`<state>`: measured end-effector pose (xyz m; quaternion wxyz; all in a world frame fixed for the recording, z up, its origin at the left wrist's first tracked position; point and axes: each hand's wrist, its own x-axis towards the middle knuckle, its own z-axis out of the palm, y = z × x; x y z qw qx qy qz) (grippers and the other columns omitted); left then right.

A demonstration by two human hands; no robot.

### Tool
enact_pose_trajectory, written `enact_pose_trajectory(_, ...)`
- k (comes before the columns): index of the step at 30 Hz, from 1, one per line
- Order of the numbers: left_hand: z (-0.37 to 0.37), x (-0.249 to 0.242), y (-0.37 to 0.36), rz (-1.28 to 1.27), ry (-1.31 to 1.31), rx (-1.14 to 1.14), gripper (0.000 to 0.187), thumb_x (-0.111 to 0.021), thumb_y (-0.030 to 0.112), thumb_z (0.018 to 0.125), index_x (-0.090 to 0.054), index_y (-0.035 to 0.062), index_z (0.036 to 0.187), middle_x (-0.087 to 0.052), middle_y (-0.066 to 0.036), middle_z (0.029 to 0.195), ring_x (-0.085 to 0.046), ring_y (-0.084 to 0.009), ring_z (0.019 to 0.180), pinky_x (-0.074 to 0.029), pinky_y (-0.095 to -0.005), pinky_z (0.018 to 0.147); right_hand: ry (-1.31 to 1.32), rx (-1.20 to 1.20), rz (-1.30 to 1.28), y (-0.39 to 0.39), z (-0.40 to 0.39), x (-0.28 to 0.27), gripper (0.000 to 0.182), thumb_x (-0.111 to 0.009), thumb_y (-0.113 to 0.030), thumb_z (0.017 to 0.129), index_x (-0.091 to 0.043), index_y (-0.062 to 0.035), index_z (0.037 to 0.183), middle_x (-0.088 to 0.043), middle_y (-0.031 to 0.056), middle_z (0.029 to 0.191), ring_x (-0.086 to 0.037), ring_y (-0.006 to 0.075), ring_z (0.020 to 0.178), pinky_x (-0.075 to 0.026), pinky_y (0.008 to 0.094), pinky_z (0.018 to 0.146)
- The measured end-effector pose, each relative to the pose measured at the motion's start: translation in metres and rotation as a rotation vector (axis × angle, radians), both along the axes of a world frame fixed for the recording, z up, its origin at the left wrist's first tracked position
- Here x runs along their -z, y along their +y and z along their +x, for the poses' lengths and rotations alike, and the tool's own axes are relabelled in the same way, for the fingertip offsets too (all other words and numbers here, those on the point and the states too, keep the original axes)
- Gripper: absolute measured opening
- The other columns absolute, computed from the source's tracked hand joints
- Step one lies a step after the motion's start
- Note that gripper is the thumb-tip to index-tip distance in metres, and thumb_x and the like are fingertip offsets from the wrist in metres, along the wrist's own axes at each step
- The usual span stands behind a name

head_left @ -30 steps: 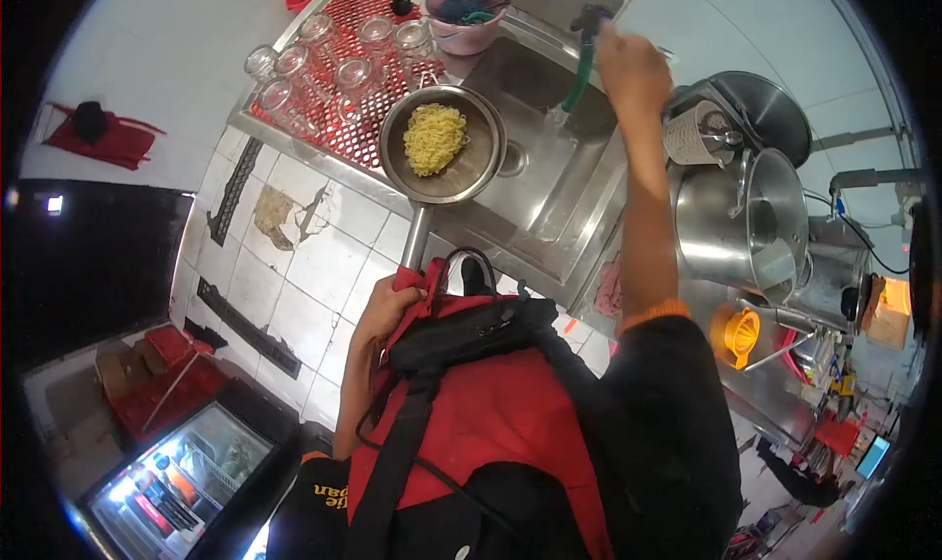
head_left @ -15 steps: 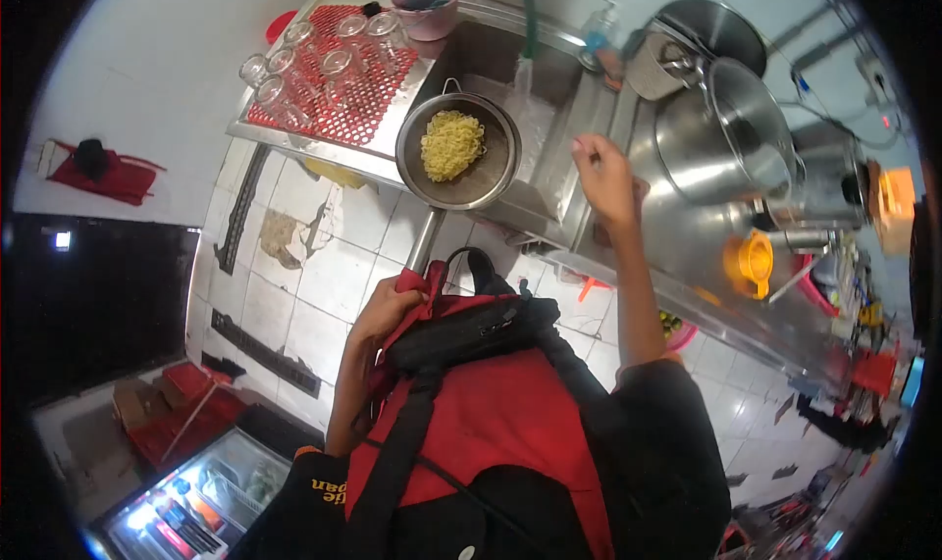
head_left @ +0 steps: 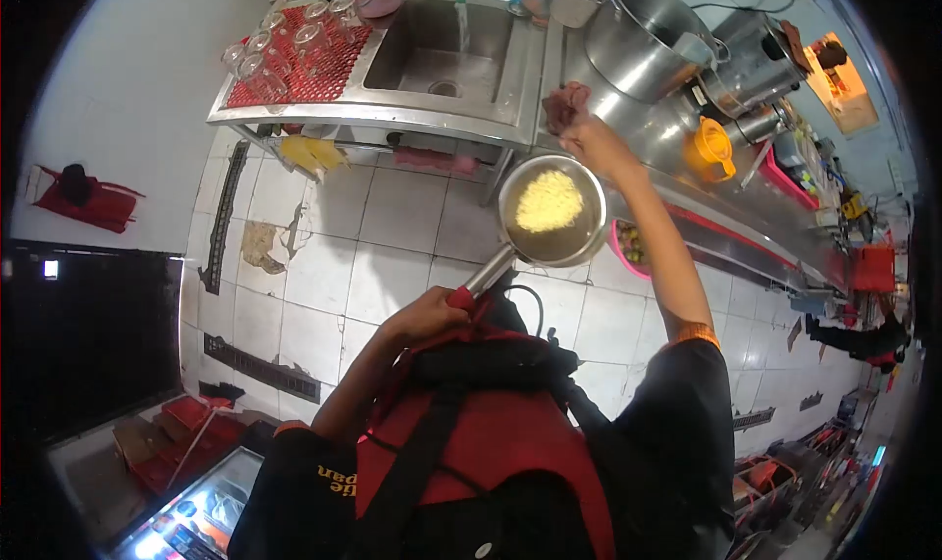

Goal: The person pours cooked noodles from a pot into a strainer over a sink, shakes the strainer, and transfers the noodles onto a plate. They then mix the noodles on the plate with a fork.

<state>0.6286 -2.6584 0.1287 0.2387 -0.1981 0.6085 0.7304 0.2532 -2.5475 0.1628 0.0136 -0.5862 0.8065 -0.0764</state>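
In a tiled kitchen, the left hand (head_left: 427, 317) is gripping a strainer (head_left: 551, 210) of drained noodles (head_left: 548, 200) clear of the sink (head_left: 432, 55) at eleven o'clock, while the right hand (head_left: 587, 133) is closing on a cloth (head_left: 565, 107).

Strong fisheye bending rims the frame in black. Bright overhead light washes the noodles (head_left: 549, 200) pale and glares off the steel counter (head_left: 628, 119); lower left corner stays dim.

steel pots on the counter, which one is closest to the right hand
The big open stockpot just beyond the right hand; the other steel pot sits farther along the counter, to its right.
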Motion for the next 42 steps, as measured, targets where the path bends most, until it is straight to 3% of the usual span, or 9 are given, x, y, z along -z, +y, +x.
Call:
enact_pose_trajectory(1,-0.002,0.0,0.012,-0.005,-0.022,0.031,0.031,-0.061,0.014,0.069,-0.06,-0.0033,0.095,-0.062,-0.007,0.085,-0.057,-0.0135,0.075,-0.046,-0.0266,0.07,-0.091,0.08,0.125,0.023,0.004,-0.002,0.016,-0.054,-0.014,0.081,-0.067,-0.0062,0.083,-0.062,0.0166,0.09,-0.057,0.0339,0.091,-0.046,0.0427,0.08)
enact_pose_trajectory(11,-0.053,0.005,0.132,-0.003,-0.037,0.408,0.031,-0.061,0.012,0.069,-0.058,-0.0029,0.096,-0.061,-0.006,0.084,-0.055,-0.0131,0.073,-0.046,-0.0265,0.067,-0.211,0.6,0.079,0.287,0.039,-0.007,0.016,-0.057,-0.014,0.077,-0.066,-0.0025,0.085,-0.063,0.0206,0.086,-0.06,0.0372,0.084,-0.047,0.0446,0.074)
enact_pose_trajectory(23,-0.148,0.004,0.426,-0.05,-0.027,0.79,0.024,-0.062,0.015,0.071,-0.059,-0.0005,0.09,-0.06,-0.004,0.08,-0.055,-0.013,0.07,-0.044,-0.0263,0.062,-0.173,1.244,0.014,0.687,0.131,-0.003,0.013,-0.056,-0.012,0.077,-0.065,-0.0034,0.08,-0.064,0.0188,0.085,-0.062,0.0349,0.083,-0.05,0.0435,0.074)
enact_pose_trajectory(33,-0.266,0.014,0.646,-0.163,-0.055,1.013,0.023,-0.06,0.014,0.071,-0.063,-0.0007,0.089,-0.063,-0.008,0.078,-0.058,-0.0152,0.071,-0.046,-0.0271,0.068,-0.296,1.643,-0.01,0.898,0.138,0.008,0.015,-0.057,-0.016,0.078,-0.067,-0.0063,0.081,-0.065,0.0176,0.085,-0.063,0.0339,0.083,-0.05,0.0414,0.074)
enact_pose_trajectory(36,-0.306,0.046,0.711,-0.061,-0.015,1.037,0.021,-0.061,0.015,0.072,-0.06,0.0008,0.087,-0.06,-0.005,0.076,-0.055,-0.0133,0.067,-0.044,-0.0267,0.063,-0.266,1.688,-0.19,0.969,0.129,0.024,0.015,-0.058,-0.019,0.079,-0.065,-0.0061,0.085,-0.063,0.0169,0.093,-0.06,0.0358,0.084,-0.05,0.0408,0.075)
enact_pose_trajectory(38,-0.337,0.068,0.762,-0.077,0.095,1.117,0.02,-0.061,0.015,0.072,-0.06,0.0007,0.086,-0.06,-0.004,0.075,-0.055,-0.0131,0.068,-0.044,-0.0265,0.063,-0.23,1.705,-0.491,1.026,0.13,0.03,0.018,-0.059,-0.018,0.083,-0.065,-0.0043,0.093,-0.062,0.0168,0.095,-0.06,0.031,0.089,-0.049,0.0374,0.076)
enact_pose_trajectory(40,-0.378,0.055,0.821,-0.051,0.053,1.135,0.02,-0.062,0.016,0.072,-0.061,0.0005,0.085,-0.06,-0.004,0.074,-0.055,-0.0131,0.068,-0.044,-0.0268,0.063,-0.151,1.721,-0.802,1.085,0.136,0.054,0.021,-0.061,-0.016,0.085,-0.064,0.0008,0.097,-0.064,0.0162,0.095,-0.062,0.025,0.088,-0.049,0.0328,0.075)
enact_pose_trajectory(41,-0.403,0.046,0.85,-0.026,-0.008,1.148,0.021,-0.062,0.016,0.072,-0.061,0.0003,0.085,-0.06,-0.004,0.073,-0.055,-0.0132,0.068,-0.044,-0.0271,0.063,0.009,1.759,-0.701,1.122,0.151,0.079,0.022,-0.06,-0.016,0.085,-0.063,0.0025,0.097,-0.064,0.0172,0.094,-0.063,0.0253,0.085,-0.05,0.0333,0.074)
enact_pose_trajectory(42,-0.435,0.041,0.883,-0.02,0.031,1.152,0.021,-0.062,0.016,0.072,-0.061,0.0003,0.085,-0.06,-0.004,0.073,-0.055,-0.0132,0.068,-0.044,-0.0271,0.063,-0.118,1.922,-0.866,1.14,0.166,0.089,0.023,-0.058,-0.016,0.086,-0.063,0.0035,0.096,-0.065,0.0187,0.092,-0.063,0.0275,0.083,-0.049,0.0346,0.075)
